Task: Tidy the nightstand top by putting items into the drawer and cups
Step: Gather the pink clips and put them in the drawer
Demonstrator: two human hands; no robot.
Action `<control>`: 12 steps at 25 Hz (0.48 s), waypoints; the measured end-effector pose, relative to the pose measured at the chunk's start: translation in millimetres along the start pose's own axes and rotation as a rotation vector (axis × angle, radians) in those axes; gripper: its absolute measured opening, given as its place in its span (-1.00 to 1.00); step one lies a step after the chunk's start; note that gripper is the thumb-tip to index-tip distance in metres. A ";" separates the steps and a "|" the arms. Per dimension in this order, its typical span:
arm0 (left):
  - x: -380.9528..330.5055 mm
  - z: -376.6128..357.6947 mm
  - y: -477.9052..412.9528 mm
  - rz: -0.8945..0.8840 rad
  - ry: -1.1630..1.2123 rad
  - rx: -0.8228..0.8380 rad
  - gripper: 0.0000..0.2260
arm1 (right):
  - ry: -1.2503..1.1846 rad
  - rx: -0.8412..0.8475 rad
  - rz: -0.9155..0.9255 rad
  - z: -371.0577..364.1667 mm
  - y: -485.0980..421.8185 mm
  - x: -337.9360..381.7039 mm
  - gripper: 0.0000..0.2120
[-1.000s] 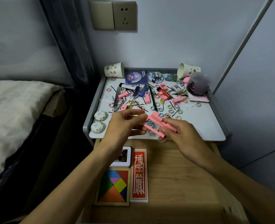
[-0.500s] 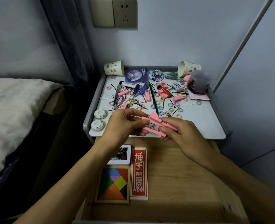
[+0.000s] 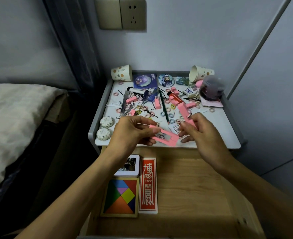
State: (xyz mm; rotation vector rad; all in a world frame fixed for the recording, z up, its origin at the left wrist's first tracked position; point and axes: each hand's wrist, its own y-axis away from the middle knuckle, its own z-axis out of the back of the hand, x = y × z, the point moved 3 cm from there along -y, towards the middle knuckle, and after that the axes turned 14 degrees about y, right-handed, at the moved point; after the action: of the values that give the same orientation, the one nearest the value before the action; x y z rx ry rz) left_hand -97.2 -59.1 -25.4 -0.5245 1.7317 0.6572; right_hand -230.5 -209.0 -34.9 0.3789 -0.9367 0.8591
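Two pink pieces, one per hand, at the centre of the frame, over the front edge of the nightstand top (image 3: 216, 130).

- Left hand (image 3: 133, 133): thumb and curled fingers pinch the left end of a pink rectangular frame (image 3: 172, 141), held clear of the surface.
- Right hand (image 3: 206, 133): fingers curled round the lower end of a pink notched strip (image 3: 183, 112), which stands up towards the top of the picture. Strip and frame lie near each other; I cannot tell whether they touch.
- Left paper cup (image 3: 121, 74): on its side, upper left corner of the top.
- Right paper cup (image 3: 201, 73): on its side, upper right corner, mouth facing left.
- Loose on the top: more pink pieces, small hair rings, hairpins, a green pencil (image 3: 163, 107), two round badges.
- Drawer (image 3: 194, 187): pulled open, lower centre of the frame. Along its left side: a tangram puzzle (image 3: 120, 197), a red box (image 3: 148, 185) just to its right, a white tin (image 3: 128, 165) above the puzzle.
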 end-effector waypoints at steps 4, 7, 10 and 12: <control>-0.5 -0.1 1.9 -0.019 0.008 0.015 -0.88 | 0.129 0.010 0.070 0.7 -0.9 2.7 -0.91; -2.1 -1.2 3.1 -0.028 -0.006 0.024 -0.89 | 0.195 0.009 0.125 1.1 2.8 8.0 -0.83; -2.4 -1.7 3.0 -0.029 -0.019 0.030 -0.88 | 0.278 -0.005 0.176 -2.8 7.0 11.7 -0.72; -1.4 -1.8 2.9 -0.025 -0.027 0.028 -0.83 | 0.302 0.002 0.214 -6.1 10.0 14.0 -0.71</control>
State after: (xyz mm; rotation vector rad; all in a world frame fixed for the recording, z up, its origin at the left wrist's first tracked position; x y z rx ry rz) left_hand -100.0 -58.1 -23.2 -0.5144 1.7044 0.6185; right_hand -230.7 -192.4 -27.5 0.1454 -0.7029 1.0789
